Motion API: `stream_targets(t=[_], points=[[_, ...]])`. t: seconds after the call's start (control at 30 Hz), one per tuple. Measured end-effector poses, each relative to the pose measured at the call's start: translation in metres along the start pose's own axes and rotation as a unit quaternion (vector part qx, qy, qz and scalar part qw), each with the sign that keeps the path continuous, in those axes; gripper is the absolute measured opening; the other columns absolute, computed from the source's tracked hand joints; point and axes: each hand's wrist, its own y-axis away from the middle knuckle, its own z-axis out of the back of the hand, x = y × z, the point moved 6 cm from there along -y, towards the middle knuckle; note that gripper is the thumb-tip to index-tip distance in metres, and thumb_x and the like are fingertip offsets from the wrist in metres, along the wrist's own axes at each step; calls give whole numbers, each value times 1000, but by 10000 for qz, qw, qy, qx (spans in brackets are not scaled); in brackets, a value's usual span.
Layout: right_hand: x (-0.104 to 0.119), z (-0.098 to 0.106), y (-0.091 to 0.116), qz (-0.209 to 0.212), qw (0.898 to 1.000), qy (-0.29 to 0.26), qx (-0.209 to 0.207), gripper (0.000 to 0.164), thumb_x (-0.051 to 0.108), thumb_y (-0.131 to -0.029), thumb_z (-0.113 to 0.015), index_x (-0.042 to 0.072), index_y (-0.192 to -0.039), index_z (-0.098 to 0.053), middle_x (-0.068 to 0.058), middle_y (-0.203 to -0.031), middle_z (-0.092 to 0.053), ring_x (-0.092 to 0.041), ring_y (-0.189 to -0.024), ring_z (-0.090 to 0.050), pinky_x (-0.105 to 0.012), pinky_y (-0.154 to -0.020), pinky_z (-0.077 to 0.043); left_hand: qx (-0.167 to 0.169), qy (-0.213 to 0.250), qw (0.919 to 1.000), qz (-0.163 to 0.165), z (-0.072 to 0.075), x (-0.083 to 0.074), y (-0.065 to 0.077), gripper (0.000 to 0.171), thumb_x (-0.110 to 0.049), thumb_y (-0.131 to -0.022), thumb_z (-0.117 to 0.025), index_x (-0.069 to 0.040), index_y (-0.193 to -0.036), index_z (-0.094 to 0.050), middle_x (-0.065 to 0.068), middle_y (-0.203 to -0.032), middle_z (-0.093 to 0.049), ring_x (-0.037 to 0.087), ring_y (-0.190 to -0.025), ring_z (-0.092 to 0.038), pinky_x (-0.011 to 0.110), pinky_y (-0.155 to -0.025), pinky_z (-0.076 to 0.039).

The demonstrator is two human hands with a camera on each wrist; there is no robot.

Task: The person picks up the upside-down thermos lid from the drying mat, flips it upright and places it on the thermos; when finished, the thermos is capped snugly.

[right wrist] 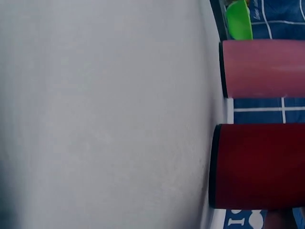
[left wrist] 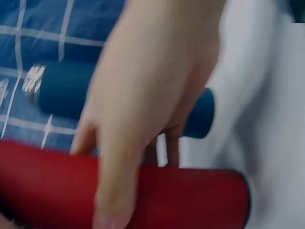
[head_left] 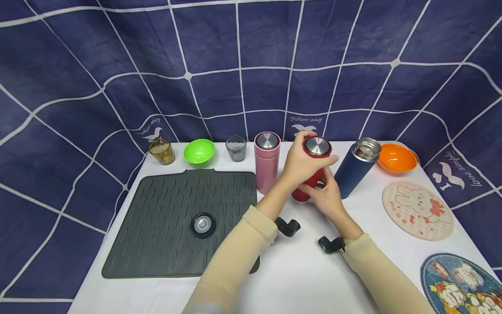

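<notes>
"Start me at the left. What's there?"

"A dark grey ribbed mat [head_left: 157, 231] on the white counter [head_left: 294, 279]. Past its far edge stand an amber glass [head_left: 162, 152] and, to the right, a green bowl [head_left: 199, 152]. A round black cap [head_left: 202, 224] with a silvery centre sits just right of the mat's middle."

"And next?"

"A smoky grey glass [head_left: 236, 150] on the far side, then a pink thermos [head_left: 266, 168], upright, its top silver. Right of that comes the person's left grip [head_left: 302, 161]."

"Spread or closed?"

"Closed: fingers and thumb curl round the upper part of the red thermos [right wrist: 262, 167]."

"Where is that one, exactly?"

"Between the pink thermos and a blue thermos [head_left: 354, 170]. It appears to stand upright on the counter, silver top facing up."

"The other hand?"

"The right grip [head_left: 327, 196] wraps the red thermos lower down, thumb across the front, fingers behind. The blue thermos, just right of it, is open at the top."

"Anything further right?"

"An orange bowl [head_left: 398, 158] on the far side, a round pink rabbit mat [head_left: 418, 211] nearer, and a round blue cartoon mat [head_left: 466, 283] at the near right."
</notes>
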Motion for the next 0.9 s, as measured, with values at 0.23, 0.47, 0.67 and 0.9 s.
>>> stream_targets(t=[0.23,0.47,0.67,0.9], points=[[5,2,1,238,9993,188,-198,68,16,-78,-77,14,-136,-40,-10,-119,-59,-19,-104,-56,-33,-87,-50,-718,-654,9945,-384,3,-6,6,67,-44,-63,-84,-26,-121,-55,-8,-105,-65,3,-93,-61,18,-78,-49],[-2,1,-1,-86,9998,-23,-186,67,19,-76,-80,18,-133,-44,-7,-119,-60,-9,-102,-56,-21,-83,-51,321,112,9994,33,3,1,-3,61,-28,-65,-86,-27,-119,-58,-7,-104,-66,4,-92,-61,20,-80,-50],[-2,0,0,-27,9999,26,-157,67,18,-76,-79,17,-133,-44,-8,-119,-60,-11,-103,-55,-25,-85,-51,37,169,9998,105,1,1,3,69,-30,-64,-87,-23,-122,-50,-5,-110,-60,5,-97,-58,23,-83,-48],[0,1,1,179,9996,23,-229,67,13,-77,-78,14,-134,-44,-9,-113,-60,-10,-100,-56,-30,-84,-53,-948,-602,9935,-197,2,-3,14,72,-43,-63,-85,-24,-124,-52,-5,-112,-63,6,-99,-60,23,-83,-49]])
